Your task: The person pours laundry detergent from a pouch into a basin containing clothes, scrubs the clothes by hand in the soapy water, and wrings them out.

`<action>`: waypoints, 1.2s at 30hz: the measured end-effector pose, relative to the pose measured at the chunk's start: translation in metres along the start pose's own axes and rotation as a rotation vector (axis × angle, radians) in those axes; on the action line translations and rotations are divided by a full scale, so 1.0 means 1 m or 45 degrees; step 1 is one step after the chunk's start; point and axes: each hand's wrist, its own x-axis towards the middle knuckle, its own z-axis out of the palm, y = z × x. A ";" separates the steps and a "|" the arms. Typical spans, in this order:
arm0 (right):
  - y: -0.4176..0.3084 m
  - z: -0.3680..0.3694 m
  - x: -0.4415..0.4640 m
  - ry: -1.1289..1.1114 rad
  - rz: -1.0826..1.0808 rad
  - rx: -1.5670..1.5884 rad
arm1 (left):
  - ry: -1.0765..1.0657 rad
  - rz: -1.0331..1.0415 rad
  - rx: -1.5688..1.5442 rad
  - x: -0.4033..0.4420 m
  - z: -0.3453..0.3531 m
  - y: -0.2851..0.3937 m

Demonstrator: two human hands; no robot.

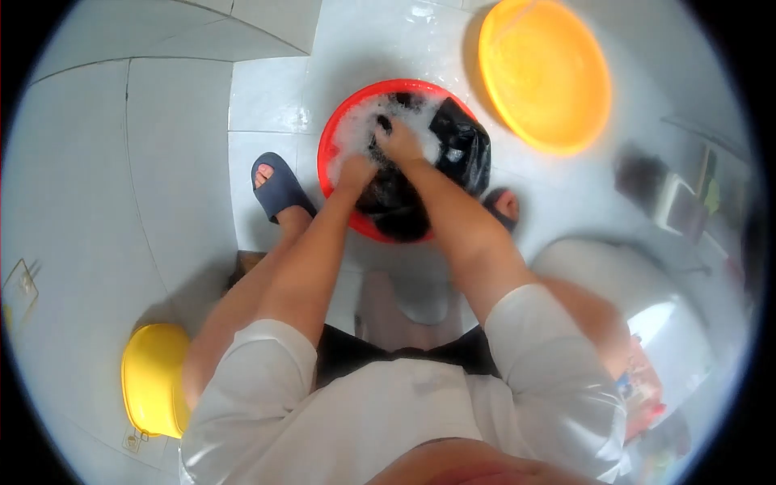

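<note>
Between my feet stands a red basin (pixel 330 145) with white suds and wet black cloth (pixel 465 145) in it. The cloth hangs over the basin's right rim and bunches at its near side. My left hand (pixel 358 171) is down in the suds at the left, its fingers hidden by foam. Slightly farther up and to the right, my right hand (pixel 398 141) is closed on a bit of the black cloth near the middle of the basin.
An orange basin (pixel 546 77) lies on the tiled floor at the upper right. At the lower left is a yellow bucket (pixel 153 380). A dark slipper (pixel 279 186) is on my left foot. A white rounded object (pixel 671 331) is at the right.
</note>
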 end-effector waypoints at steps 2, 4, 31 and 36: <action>-0.007 -0.003 0.010 0.037 -0.016 0.216 | 0.313 -0.162 -0.411 -0.032 -0.038 0.023; -0.009 -0.005 0.025 0.073 -0.017 0.047 | 0.213 -0.129 -0.414 -0.047 -0.064 0.028; 0.023 0.037 -0.052 0.547 0.113 0.330 | 0.779 0.306 -0.071 -0.031 -0.005 0.050; 0.012 0.028 -0.034 0.493 0.042 0.417 | 0.497 0.150 -0.125 -0.001 0.013 0.023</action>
